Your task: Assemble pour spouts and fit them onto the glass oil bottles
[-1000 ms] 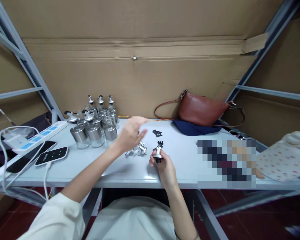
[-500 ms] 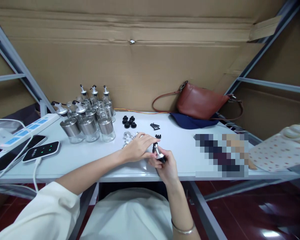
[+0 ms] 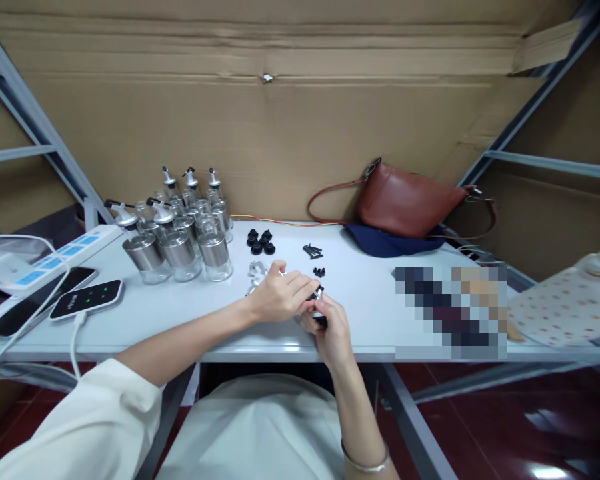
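A silver-and-black bottle pourer (image 3: 321, 321) is between my hands above the front of the table, mostly covered by fingers. My right hand (image 3: 334, 327) is closed around its body and black base. The curled fingers of my left hand (image 3: 281, 295) pinch the pourer's upper end; exactly which part they grip is hidden. Silver pourer caps (image 3: 257, 269) lie just beyond my left hand, partly covered by it. Farther back are a cluster of black stoppers (image 3: 261, 243), thin black sticks (image 3: 313, 251) and small black pieces (image 3: 319, 272).
Several glass bottles with steel bands (image 3: 213, 250) stand at the left, some topped with pourers. A power strip (image 3: 55, 260), phone (image 3: 40, 303) and white cabled device (image 3: 87, 300) lie left of them. A brown bag (image 3: 405, 200) rests on dark blue cloth (image 3: 393, 243) at the back right.
My left hand's fingers have curled in from a more stretched pose and closed over the pourer's upper end, hiding more of it. My right hand still holds its body.
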{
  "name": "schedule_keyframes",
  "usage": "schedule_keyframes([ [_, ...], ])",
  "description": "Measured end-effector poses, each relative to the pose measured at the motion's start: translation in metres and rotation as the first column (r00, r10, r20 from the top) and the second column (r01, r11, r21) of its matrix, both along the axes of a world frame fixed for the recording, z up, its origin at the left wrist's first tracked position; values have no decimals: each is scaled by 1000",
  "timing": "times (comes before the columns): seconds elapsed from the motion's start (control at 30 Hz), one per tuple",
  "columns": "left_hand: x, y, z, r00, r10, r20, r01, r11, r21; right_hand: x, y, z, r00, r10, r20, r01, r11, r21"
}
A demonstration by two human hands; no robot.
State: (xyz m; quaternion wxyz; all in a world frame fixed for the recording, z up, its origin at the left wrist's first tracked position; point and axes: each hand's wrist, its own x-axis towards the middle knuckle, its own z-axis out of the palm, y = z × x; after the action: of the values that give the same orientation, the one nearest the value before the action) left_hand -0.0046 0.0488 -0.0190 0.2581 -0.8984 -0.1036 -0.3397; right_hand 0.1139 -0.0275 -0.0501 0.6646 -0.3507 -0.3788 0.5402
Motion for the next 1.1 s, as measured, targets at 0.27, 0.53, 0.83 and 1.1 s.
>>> schedule_keyframes([
  [0.27, 0, 0, 2, 997, -65, 41, 66, 998, -25, -1, -2, -1, 998, 8, 63, -10, 999, 35],
  [0.53, -2, 1, -2, 998, -68, -8, 67, 991, -115, 1, -1, -6, 998, 22, 65, -24, 999, 38],
  [0.83, -3, 1, -5, 991, -132, -32, 123, 971, -206, 1, -3, -1, 998, 32, 48, -34, 999, 36],
  [1.1, -11, 11, 2, 984, -84, 159, 144, 896, -420, 7, -10, 0, 963, 169, 210, -186, 981, 62],
])
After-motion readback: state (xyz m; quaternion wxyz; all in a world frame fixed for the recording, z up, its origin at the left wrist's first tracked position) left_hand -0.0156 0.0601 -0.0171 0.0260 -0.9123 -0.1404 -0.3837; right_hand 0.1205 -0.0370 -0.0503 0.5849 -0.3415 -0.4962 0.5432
